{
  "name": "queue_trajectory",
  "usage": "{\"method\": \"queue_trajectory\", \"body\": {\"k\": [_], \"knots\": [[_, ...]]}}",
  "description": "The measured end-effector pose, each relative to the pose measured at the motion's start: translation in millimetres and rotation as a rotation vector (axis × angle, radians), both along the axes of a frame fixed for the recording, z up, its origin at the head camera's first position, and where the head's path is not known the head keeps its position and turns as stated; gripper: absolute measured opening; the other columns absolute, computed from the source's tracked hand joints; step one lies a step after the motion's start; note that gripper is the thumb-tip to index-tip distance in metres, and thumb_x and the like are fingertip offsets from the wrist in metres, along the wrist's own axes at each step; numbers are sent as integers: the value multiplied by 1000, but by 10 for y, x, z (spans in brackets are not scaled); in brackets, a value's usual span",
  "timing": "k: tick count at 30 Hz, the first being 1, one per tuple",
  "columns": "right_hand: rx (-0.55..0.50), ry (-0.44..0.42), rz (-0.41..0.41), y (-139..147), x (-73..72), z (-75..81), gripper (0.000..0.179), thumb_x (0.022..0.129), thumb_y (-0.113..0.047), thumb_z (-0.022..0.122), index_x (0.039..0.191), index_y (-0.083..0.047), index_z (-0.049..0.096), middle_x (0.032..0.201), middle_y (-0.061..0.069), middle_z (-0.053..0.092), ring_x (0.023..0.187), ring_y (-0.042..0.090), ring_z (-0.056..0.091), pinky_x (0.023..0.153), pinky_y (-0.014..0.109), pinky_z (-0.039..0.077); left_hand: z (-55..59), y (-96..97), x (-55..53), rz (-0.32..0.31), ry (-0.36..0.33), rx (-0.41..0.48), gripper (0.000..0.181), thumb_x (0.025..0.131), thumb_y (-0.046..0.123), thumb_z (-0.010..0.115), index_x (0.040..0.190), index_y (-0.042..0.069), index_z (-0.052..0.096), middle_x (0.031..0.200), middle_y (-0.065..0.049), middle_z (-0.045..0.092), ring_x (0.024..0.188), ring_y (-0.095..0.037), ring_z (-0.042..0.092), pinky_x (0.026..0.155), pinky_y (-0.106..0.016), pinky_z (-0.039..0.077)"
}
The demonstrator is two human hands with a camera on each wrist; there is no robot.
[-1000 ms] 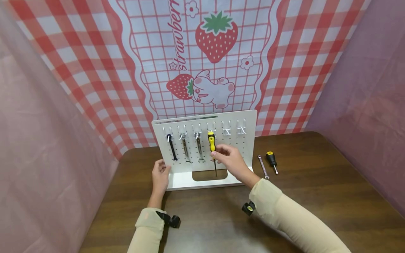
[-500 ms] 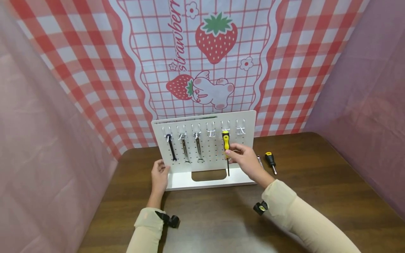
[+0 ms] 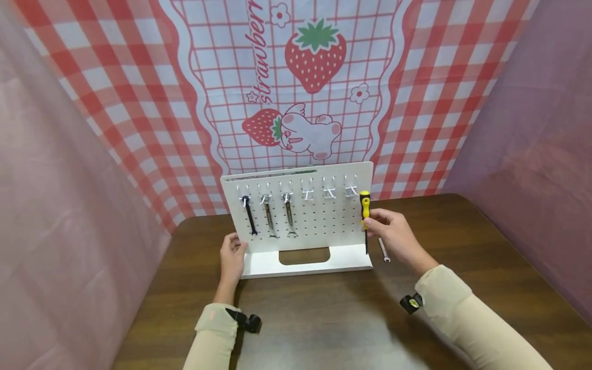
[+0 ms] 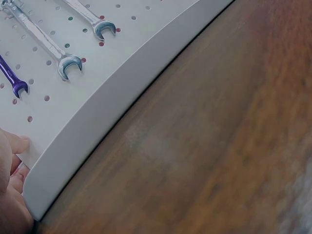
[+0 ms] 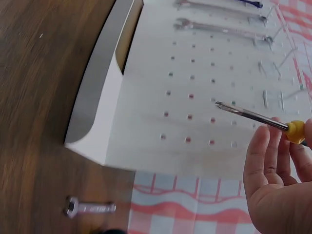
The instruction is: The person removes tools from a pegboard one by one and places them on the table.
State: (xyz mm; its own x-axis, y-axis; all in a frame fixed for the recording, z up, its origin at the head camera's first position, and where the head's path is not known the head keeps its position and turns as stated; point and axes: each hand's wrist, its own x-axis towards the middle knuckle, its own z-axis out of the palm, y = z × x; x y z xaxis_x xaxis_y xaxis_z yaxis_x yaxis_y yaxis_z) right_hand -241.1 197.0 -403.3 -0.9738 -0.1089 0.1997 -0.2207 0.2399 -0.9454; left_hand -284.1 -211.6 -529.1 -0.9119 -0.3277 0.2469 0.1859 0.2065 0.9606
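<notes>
My right hand pinches a yellow-and-black screwdriver by its handle, shaft pointing down, near the right edge of a white pegboard. The metal shaft shows in the right wrist view, apart from the hooks. At the board's lower left edge, my left hand grips it, thumb on the front face. A black wrench and two silver wrenches, one in the middle and one to its right, hang from the left hooks. Three white hooks on the right carry nothing.
A small silver wrench lies on the brown wooden table, right of the board. A dark object peeks in beside it in the right wrist view. Behind stands a red-checked strawberry cloth, with pink cloths at both sides.
My right hand has carried the screwdriver rightward, from the fourth hook past the fifth to the board's right edge. It now hides the black-and-yellow screwdriver on the table. My left hand stays put.
</notes>
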Motion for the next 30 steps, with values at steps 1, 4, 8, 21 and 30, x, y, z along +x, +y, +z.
{"method": "queue_trajectory", "body": {"k": [1,4,8,21,30], "knots": [[11,2,-4,33,4,-1,35,101,-14,63,120,14,61,105,28,64,85,18,66,76,30,59,3,-4,4,-1,-2,-1,29,96,-5,62,123,-7,54,102,-22,62,95,-29,60,80,-22,52],[17,6,-19,141,14,-26,35,101,-14,62,120,15,60,100,20,67,84,19,67,74,28,59,14,-7,23,0,-20,2,29,97,-4,62,124,-6,54,104,-23,62,97,-30,60,81,-23,52],[-21,-3,-37,298,6,-108,36,101,-13,62,122,17,58,95,10,69,83,16,68,72,27,59,12,-3,46,-1,-32,-3,28,97,-3,61,125,-6,54,104,-23,62,98,-30,60,79,-19,50],[125,-77,-165,870,-158,-308,47,102,-19,62,133,15,53,114,27,62,86,10,66,76,38,61,24,-6,34,2,-1,-15,27,96,-5,61,123,-7,54,102,-23,62,96,-30,60,79,-22,51],[173,-278,-190,1167,-362,-494,48,100,-12,60,129,24,48,87,8,65,67,10,61,65,30,60,27,-4,30,-12,-4,12,28,96,-4,62,123,-6,54,102,-23,62,95,-29,60,79,-20,51]]}}
